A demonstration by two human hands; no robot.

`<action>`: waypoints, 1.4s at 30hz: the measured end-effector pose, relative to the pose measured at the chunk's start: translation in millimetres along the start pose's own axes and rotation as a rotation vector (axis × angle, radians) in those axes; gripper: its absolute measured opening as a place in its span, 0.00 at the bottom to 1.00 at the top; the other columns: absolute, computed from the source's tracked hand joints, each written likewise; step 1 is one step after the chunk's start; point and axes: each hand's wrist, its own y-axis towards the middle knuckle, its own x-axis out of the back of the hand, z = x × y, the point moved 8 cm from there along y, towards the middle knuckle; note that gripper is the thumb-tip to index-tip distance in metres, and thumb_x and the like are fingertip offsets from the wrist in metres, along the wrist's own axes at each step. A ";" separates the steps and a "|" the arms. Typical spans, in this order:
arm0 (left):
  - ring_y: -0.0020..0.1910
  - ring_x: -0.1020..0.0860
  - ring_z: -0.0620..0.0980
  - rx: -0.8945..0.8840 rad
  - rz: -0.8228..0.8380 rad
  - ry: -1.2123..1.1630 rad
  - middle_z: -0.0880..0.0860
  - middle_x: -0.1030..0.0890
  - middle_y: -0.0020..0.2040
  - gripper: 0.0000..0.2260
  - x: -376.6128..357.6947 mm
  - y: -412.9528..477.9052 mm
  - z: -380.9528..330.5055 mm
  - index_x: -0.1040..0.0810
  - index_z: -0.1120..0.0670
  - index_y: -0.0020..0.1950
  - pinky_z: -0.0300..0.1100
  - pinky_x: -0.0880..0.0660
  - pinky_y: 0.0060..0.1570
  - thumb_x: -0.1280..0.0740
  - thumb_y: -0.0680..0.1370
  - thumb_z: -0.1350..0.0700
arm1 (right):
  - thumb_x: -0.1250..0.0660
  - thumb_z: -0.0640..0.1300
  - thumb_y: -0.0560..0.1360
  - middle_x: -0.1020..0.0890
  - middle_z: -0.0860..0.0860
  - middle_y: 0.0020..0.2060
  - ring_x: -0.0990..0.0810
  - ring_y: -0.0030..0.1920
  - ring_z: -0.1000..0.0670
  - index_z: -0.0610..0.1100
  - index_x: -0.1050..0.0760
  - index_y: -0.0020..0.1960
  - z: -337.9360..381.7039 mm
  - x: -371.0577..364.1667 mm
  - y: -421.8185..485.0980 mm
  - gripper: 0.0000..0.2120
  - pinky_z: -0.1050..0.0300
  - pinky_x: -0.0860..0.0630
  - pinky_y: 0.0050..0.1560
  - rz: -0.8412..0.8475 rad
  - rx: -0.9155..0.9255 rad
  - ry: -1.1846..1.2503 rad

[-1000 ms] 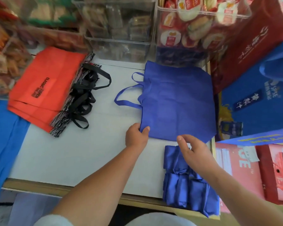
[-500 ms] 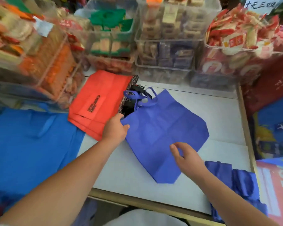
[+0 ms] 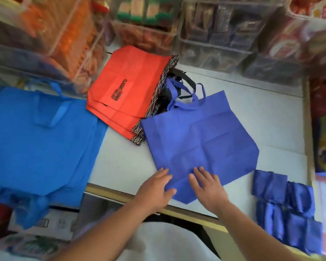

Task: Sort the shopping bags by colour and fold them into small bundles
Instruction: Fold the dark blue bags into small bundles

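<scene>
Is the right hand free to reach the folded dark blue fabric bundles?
Probably yes: the right hand lies open on the flat violet-blue fabric bag; only bare tabletop separates it from the bundles.

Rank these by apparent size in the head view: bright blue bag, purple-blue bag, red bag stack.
1. bright blue bag
2. purple-blue bag
3. red bag stack, which lies farther from the camera, so its true size is unsure

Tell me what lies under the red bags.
A dark patterned bag pokes out along the right edge of the red bags, with its black handles beyond. Whether more bags lie beneath is covered.
</scene>
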 end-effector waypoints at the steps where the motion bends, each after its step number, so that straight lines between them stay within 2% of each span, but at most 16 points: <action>1: 0.82 0.50 0.46 -0.038 0.027 0.094 0.49 0.46 0.84 0.31 -6.2 1.3 1.8 0.37 0.51 0.81 0.41 0.49 0.78 0.35 0.81 0.41 | 0.58 0.65 0.84 0.27 0.52 0.74 0.29 0.73 0.42 0.53 0.35 0.77 4.4 -2.8 -9.1 0.29 0.45 0.28 0.69 -0.044 -0.026 -0.018; 3: 0.83 0.54 0.48 -0.087 0.040 0.261 0.48 0.52 0.84 0.38 -15.4 1.9 13.2 0.42 0.49 0.83 0.48 0.52 0.79 0.32 0.78 0.38 | 0.51 0.68 0.82 0.33 0.59 0.76 0.37 0.77 0.49 0.56 0.37 0.80 3.8 -8.3 -17.0 0.31 0.51 0.38 0.76 -0.088 -0.049 -0.023; 6: 0.82 0.49 0.47 -0.147 -0.088 0.306 0.45 0.46 0.83 0.39 -11.7 2.4 30.9 0.36 0.46 0.81 0.55 0.48 0.80 0.26 0.72 0.39 | 0.46 0.66 0.81 0.27 0.61 0.71 0.38 0.74 0.54 0.54 0.33 0.78 2.3 -3.8 -26.9 0.29 0.57 0.36 0.72 -0.101 -0.007 0.001; 8: 0.81 0.45 0.45 -0.182 -0.129 0.245 0.44 0.40 0.82 0.36 -8.3 4.9 39.3 0.30 0.45 0.77 0.54 0.47 0.80 0.24 0.71 0.41 | 0.47 0.68 0.80 0.29 0.61 0.73 0.42 0.77 0.52 0.55 0.32 0.77 -5.2 1.1 -28.1 0.31 0.56 0.40 0.75 -0.111 0.027 -0.119; 10: 0.79 0.39 0.44 -0.205 -0.177 0.194 0.43 0.34 0.79 0.32 -4.6 8.1 44.9 0.24 0.45 0.73 0.55 0.43 0.79 0.22 0.70 0.43 | 0.47 0.67 0.80 0.42 0.61 0.79 0.51 0.81 0.48 0.59 0.35 0.78 -19.7 0.5 -26.3 0.29 0.51 0.47 0.80 -0.090 0.005 -0.203; 12: 0.77 0.33 0.46 -0.219 -0.215 0.191 0.44 0.29 0.76 0.29 -2.8 9.9 47.4 0.21 0.47 0.69 0.55 0.39 0.77 0.20 0.69 0.45 | 0.45 0.66 0.81 0.53 0.66 0.79 0.60 0.82 0.50 0.62 0.41 0.79 -31.2 -3.2 -25.4 0.28 0.52 0.51 0.81 -0.016 -0.030 -0.154; 15: 0.68 0.23 0.50 -0.258 -0.296 0.192 0.46 0.21 0.69 0.18 7.0 13.9 45.2 0.16 0.50 0.60 0.55 0.30 0.71 0.20 0.71 0.52 | 0.42 0.65 0.81 0.55 0.71 0.78 0.65 0.81 0.57 0.65 0.43 0.79 -40.5 -6.4 -28.0 0.28 0.56 0.53 0.80 0.035 -0.030 -0.006; 18: 0.57 0.18 0.53 -0.317 -0.334 0.172 0.48 0.16 0.59 0.09 25.8 22.4 41.3 0.15 0.53 0.52 0.55 0.23 0.61 0.23 0.73 0.57 | 0.41 0.67 0.79 0.47 0.69 0.79 0.57 0.81 0.56 0.63 0.42 0.80 -39.1 1.2 -24.4 0.31 0.54 0.52 0.80 -0.022 0.006 -0.080; 22: 0.54 0.20 0.50 -0.232 -0.222 -0.030 0.46 0.16 0.56 0.05 54.0 21.3 42.7 0.17 0.53 0.53 0.48 0.22 0.55 0.27 0.78 0.58 | 0.49 0.71 0.74 0.28 0.50 0.75 0.34 0.77 0.40 0.46 0.27 0.74 -29.5 29.7 -22.7 0.40 0.41 0.38 0.76 -0.273 0.112 -0.371; 27: 0.50 0.21 0.45 -0.088 -0.159 -0.176 0.43 0.18 0.51 0.03 93.0 1.2 44.6 0.22 0.46 0.55 0.41 0.23 0.51 0.33 0.82 0.50 | 0.61 0.88 0.60 0.32 0.60 0.76 0.40 0.80 0.54 0.58 0.25 0.71 -27.5 56.6 -35.7 0.55 0.53 0.49 0.80 -0.149 0.117 -0.474; 29: 0.47 0.21 0.44 -0.055 -0.180 -0.200 0.44 0.19 0.47 0.02 105.9 0.2 45.4 0.23 0.46 0.54 0.40 0.24 0.47 0.34 0.82 0.49 | 0.57 0.87 0.62 0.26 0.61 0.71 0.33 0.75 0.57 0.58 0.22 0.68 -21.6 69.0 -49.8 0.50 0.59 0.43 0.76 -0.159 0.125 -0.377; 33: 0.44 0.22 0.43 0.042 -0.272 -0.393 0.48 0.18 0.46 0.02 125.7 6.4 51.8 0.21 0.50 0.51 0.37 0.27 0.43 0.30 0.80 0.54 | 0.29 0.77 0.63 0.23 0.66 0.67 0.28 0.69 0.64 0.62 0.25 0.69 -32.1 90.5 -88.6 0.38 0.67 0.34 0.66 0.006 0.023 0.292; 35: 0.46 0.21 0.44 0.131 -0.256 -0.472 0.49 0.17 0.47 0.03 125.5 9.1 58.7 0.20 0.51 0.50 0.36 0.26 0.44 0.28 0.79 0.54 | 0.23 0.71 0.62 0.23 0.69 0.65 0.27 0.67 0.67 0.63 0.26 0.69 -37.9 95.7 -102.9 0.38 0.68 0.31 0.64 0.038 0.049 0.294; 38: 0.51 0.20 0.46 0.225 -0.236 -0.552 0.48 0.17 0.49 0.03 120.5 10.0 61.8 0.18 0.50 0.50 0.39 0.25 0.48 0.28 0.79 0.53 | 0.29 0.75 0.64 0.16 0.65 0.48 0.19 0.49 0.63 0.55 0.16 0.56 -63.3 93.1 -103.2 0.30 0.61 0.26 0.52 -0.129 -0.034 0.264; 40: 0.49 0.20 0.48 0.254 -0.301 -0.633 0.47 0.17 0.47 0.05 122.4 9.7 57.3 0.19 0.50 0.50 0.40 0.26 0.48 0.31 0.81 0.50 | 0.35 0.77 0.67 0.21 0.54 0.33 0.25 0.34 0.50 0.43 0.17 0.47 -80.7 95.1 -96.3 0.36 0.53 0.30 0.40 -0.303 -0.147 0.362; 42: 0.49 0.21 0.51 0.285 -0.423 -0.670 0.50 0.18 0.46 0.11 130.3 6.2 52.5 0.21 0.52 0.51 0.42 0.28 0.45 0.37 0.84 0.46 | 0.35 0.69 0.74 0.19 0.44 0.35 0.23 0.35 0.38 0.41 0.19 0.46 -84.0 98.3 -85.1 0.29 0.51 0.29 0.38 -0.417 -0.210 0.451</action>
